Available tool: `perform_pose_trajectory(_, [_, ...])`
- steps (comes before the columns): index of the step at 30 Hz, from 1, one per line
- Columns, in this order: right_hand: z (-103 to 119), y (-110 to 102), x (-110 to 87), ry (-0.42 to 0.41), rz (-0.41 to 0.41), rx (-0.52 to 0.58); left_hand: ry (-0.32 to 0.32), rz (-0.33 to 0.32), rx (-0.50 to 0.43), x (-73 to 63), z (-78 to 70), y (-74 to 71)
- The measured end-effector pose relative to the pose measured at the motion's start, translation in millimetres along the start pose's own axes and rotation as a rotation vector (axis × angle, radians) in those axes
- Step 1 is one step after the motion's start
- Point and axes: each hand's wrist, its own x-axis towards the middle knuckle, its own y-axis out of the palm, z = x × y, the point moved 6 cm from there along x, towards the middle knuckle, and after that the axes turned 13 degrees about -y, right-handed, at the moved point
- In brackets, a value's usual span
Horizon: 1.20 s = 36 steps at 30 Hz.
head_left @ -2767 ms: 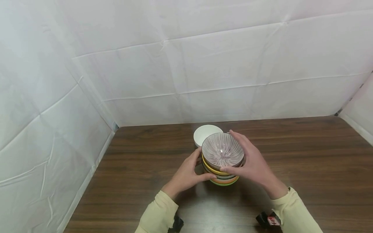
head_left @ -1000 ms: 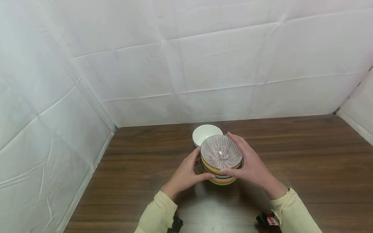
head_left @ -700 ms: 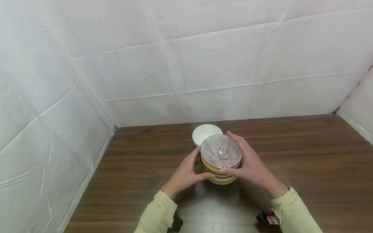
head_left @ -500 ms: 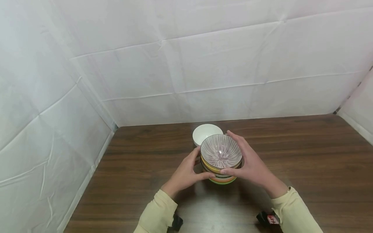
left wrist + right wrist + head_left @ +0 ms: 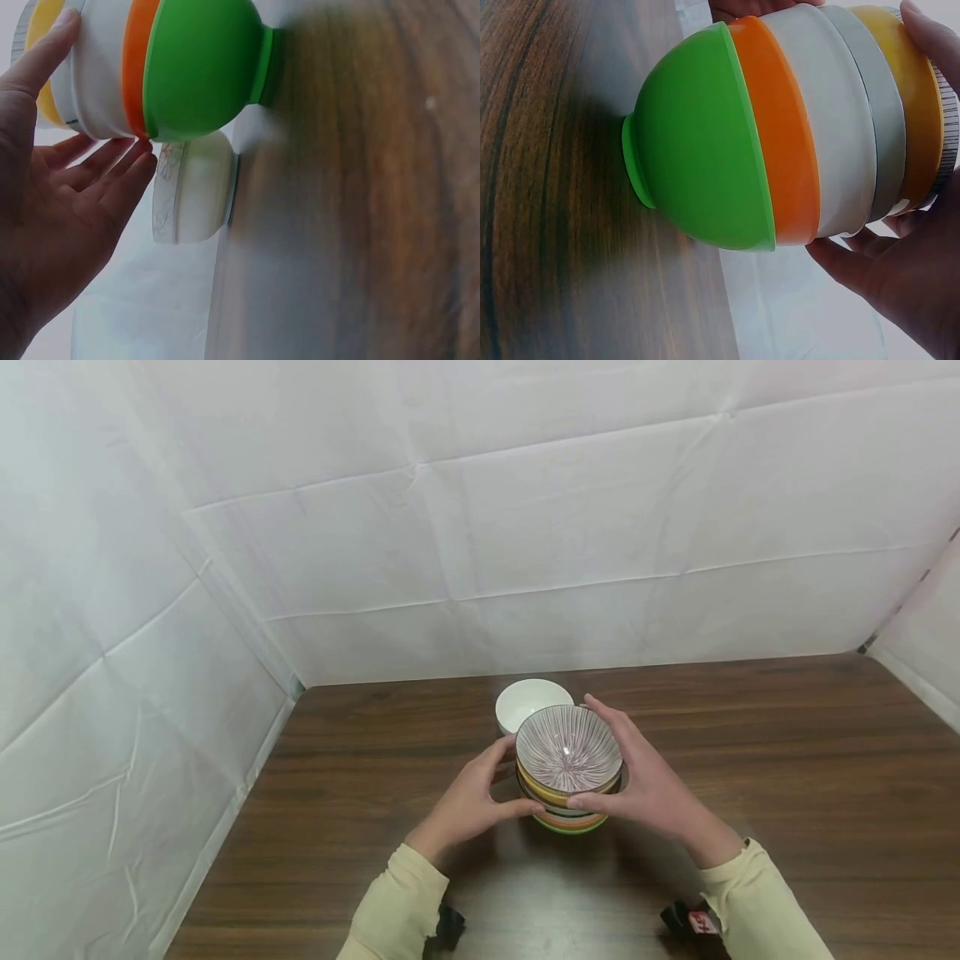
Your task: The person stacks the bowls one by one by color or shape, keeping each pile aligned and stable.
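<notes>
A stack of several nested bowls stands upright on the table. On top is a striped bowl (image 5: 570,747); under it come a yellow bowl (image 5: 904,97), a grey bowl (image 5: 877,112), a white bowl (image 5: 825,120), an orange bowl (image 5: 780,135) and, lowest, a green bowl (image 5: 690,142). My right hand (image 5: 648,781) holds the stack's upper part, thumb at the near side, fingers round the far right. At the left side my left hand (image 5: 472,797) has its thumb and fingers spread loosely beside the bowls; whether the fingertips still touch is hard to tell.
Behind the stack, slightly left, stands a separate bowl with a white inside (image 5: 528,700). The dark wooden table (image 5: 360,777) meets white sheeting (image 5: 562,527) at the back and sides. Black wrist straps (image 5: 678,920) show under the sleeves.
My left hand has drawn slightly leftward, its thumb tip pulling back from the front of the stack. The right hand keeps its hold, and the bowls stay nearly where they were.
</notes>
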Motion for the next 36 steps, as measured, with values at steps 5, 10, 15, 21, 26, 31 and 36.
perform_pose_trajectory(5, [-1.0,1.3,1.3,-0.001,-0.006,0.006,0.027,-0.012,0.011,0.9,2.0,-8.4])
perform_pose_trajectory(10, [-1.8,1.2,1.6,-0.003,-0.004,-0.004,0.037,-0.032,0.021,1.0,4.1,-14.8])
perform_pose_trajectory(15, [-3.4,1.6,1.7,-0.004,-0.002,0.000,0.027,-0.046,0.022,1.5,4.6,-21.6])
perform_pose_trajectory(21, [-4.8,1.3,0.8,0.000,-0.008,0.009,0.024,-0.126,0.021,7.8,6.6,-33.1])
perform_pose_trajectory(26, [-4.4,1.1,1.1,-0.004,-0.007,0.005,0.001,-0.297,0.098,16.2,9.7,-47.0])
perform_pose_trajectory(31, [-4.6,0.6,1.3,-0.007,-0.006,0.003,-0.027,-0.373,0.143,27.4,12.8,-53.8])
perform_pose_trajectory(36, [-5.7,-0.8,0.8,-0.002,-0.007,-0.001,-0.060,-0.363,0.160,42.5,15.1,-51.2])
